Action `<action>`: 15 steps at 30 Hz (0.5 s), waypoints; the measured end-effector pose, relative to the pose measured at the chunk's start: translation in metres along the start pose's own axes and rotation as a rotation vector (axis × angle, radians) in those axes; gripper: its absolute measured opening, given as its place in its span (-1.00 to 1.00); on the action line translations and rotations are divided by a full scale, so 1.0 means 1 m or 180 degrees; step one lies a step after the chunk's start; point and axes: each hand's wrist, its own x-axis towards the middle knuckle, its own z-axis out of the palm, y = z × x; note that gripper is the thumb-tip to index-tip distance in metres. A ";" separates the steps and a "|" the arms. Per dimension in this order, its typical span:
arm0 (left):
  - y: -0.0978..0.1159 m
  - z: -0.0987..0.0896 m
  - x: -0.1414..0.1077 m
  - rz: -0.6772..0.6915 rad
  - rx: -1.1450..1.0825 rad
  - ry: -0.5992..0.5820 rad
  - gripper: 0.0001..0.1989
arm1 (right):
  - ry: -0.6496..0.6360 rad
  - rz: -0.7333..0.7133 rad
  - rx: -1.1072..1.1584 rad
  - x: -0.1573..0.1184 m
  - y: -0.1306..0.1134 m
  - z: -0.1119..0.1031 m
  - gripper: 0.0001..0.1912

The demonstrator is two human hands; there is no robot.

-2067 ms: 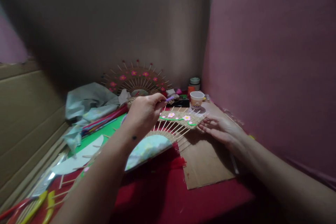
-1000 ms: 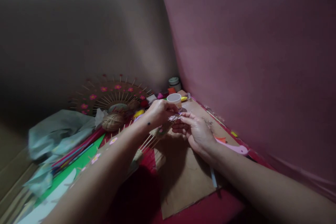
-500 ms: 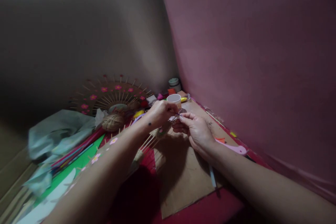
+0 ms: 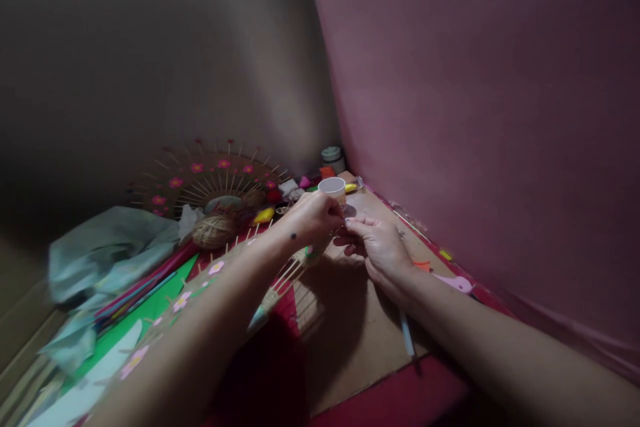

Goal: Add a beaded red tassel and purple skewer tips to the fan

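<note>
Fingertip to fingertip, my left hand (image 4: 317, 217) and my right hand (image 4: 380, 243) meet above a sheet of cardboard (image 4: 340, 360). Both hands are closed in a pinch, and whatever is between the fingers is too small and dim to name. Just behind them stands a white-rimmed paper cup (image 4: 333, 187). Under my left forearm lies a curved piece with thin sticks and pink flowers (image 4: 216, 268), partly hidden by the arm. Close to my right wrist are an orange object (image 4: 422, 266) and a pink handle (image 4: 457, 283).
A fan-shaped flowered piece (image 4: 224, 165) leans at the back wall. To the left are a twine ball (image 4: 214, 231), a pale plastic bag (image 4: 115, 247) and a green sheet (image 4: 150, 303). A lidded jar (image 4: 332, 157) stands in the corner. A pale blue stick (image 4: 407, 333) lies at right.
Both hands stay pinched together, shifted very slightly to the right. My left fingers have curled and turned a little. The flowered piece under my left arm shows slightly more.
</note>
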 end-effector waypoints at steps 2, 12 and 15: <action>0.003 0.002 0.001 -0.0062 0.0096 0.0046 -0.83 | 0.0022 0.0000 -0.0034 0.000 0.000 0.000 -0.98; 0.001 0.005 0.011 -0.0201 0.0142 0.0057 -0.81 | -0.0016 -0.0076 -0.0103 -0.002 -0.003 0.001 -0.96; -0.003 0.005 0.015 -0.0206 0.0102 0.0027 -0.83 | -0.0054 -0.0008 -0.0072 -0.002 -0.005 0.001 -0.96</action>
